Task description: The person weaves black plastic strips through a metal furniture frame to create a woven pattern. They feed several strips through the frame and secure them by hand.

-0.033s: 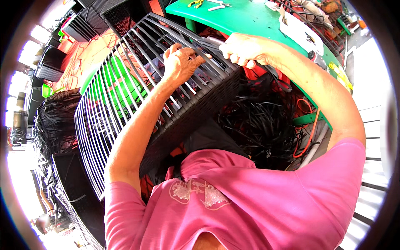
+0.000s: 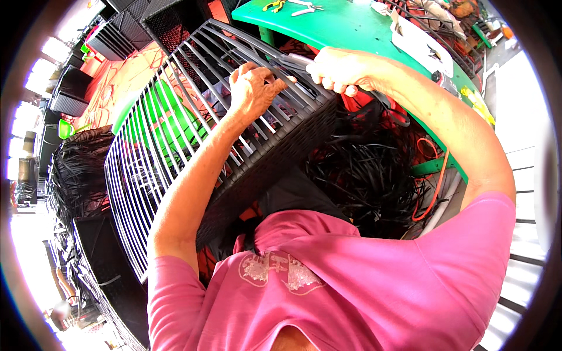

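A frame with grey metal slats (image 2: 130, 181) and a dark woven side (image 2: 275, 153) leans across my lap. My left hand (image 2: 253, 90) rests on it near its upper right end. Its fingers curl over the slats, and its thumb stretches toward the woven edge. My right hand (image 2: 342, 69) is closed round a grey hand tool (image 2: 299, 59). The tool's narrow end points left over the frame's corner, and grey handles show below the fist. My fingers hide its middle, so I cannot tell its exact kind.
A green table (image 2: 345, 29) at the far side bears yellow-handled pliers (image 2: 274, 6), white-handled cutters (image 2: 307, 9) and a white tray (image 2: 418, 44). Loose black strips (image 2: 374, 175) pile up right of my lap. More strips (image 2: 79, 175) hang at left. An orange cord (image 2: 433, 196) loops beside the table.
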A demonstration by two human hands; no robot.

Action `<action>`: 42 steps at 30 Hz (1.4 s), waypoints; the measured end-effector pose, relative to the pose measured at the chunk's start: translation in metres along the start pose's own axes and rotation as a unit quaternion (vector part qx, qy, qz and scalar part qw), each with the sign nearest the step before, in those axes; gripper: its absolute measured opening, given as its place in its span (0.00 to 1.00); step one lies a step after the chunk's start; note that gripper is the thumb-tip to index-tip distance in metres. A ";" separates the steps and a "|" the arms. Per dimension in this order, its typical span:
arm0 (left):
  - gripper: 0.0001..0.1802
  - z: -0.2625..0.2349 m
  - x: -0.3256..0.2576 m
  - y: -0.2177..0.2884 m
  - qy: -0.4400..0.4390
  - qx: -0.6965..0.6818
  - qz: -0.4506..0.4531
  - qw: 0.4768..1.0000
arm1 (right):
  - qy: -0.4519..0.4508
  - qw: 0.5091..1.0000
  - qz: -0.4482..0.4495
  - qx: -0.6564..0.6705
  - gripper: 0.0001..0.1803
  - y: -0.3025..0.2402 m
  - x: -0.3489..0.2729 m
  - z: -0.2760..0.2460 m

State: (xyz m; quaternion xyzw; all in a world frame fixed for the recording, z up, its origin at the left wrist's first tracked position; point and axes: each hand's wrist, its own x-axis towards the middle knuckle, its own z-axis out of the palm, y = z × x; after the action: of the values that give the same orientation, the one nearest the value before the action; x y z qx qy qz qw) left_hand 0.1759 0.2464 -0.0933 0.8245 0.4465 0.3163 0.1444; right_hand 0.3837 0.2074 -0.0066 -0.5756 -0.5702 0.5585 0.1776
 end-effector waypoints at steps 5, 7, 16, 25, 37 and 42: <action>0.43 0.009 0.000 -0.007 0.045 0.013 0.014 0.999 | -0.057 0.989 0.024 -0.136 0.15 0.000 0.024 -0.006; 0.45 0.012 -0.001 -0.012 0.061 0.028 0.027 0.997 | -0.065 0.964 0.012 -0.259 0.13 -0.004 0.037 -0.002; 0.21 -0.008 -0.004 -0.002 -0.065 -0.075 0.035 0.994 | -0.118 0.743 -0.270 -0.602 0.10 -0.046 0.028 0.026; 0.13 -0.028 0.014 0.009 -0.312 -0.350 -0.113 0.876 | -0.053 0.821 -0.190 -0.537 0.09 -0.029 0.027 0.017; 0.11 -0.029 0.021 -0.011 -0.272 -0.470 -0.113 0.832 | 0.250 0.695 -0.452 -0.500 0.19 -0.026 -0.003 0.031; 0.09 -0.027 0.027 -0.014 -0.208 -0.530 -0.213 0.794 | 0.182 0.820 -0.423 -0.340 0.26 0.013 0.024 0.053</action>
State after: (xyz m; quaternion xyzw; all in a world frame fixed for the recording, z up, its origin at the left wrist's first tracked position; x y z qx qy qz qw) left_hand 0.1600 0.2751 -0.0699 0.5489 0.3325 0.2853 0.7118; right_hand 0.3387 0.2012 -0.0447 -0.3929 -0.8684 0.0843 0.2904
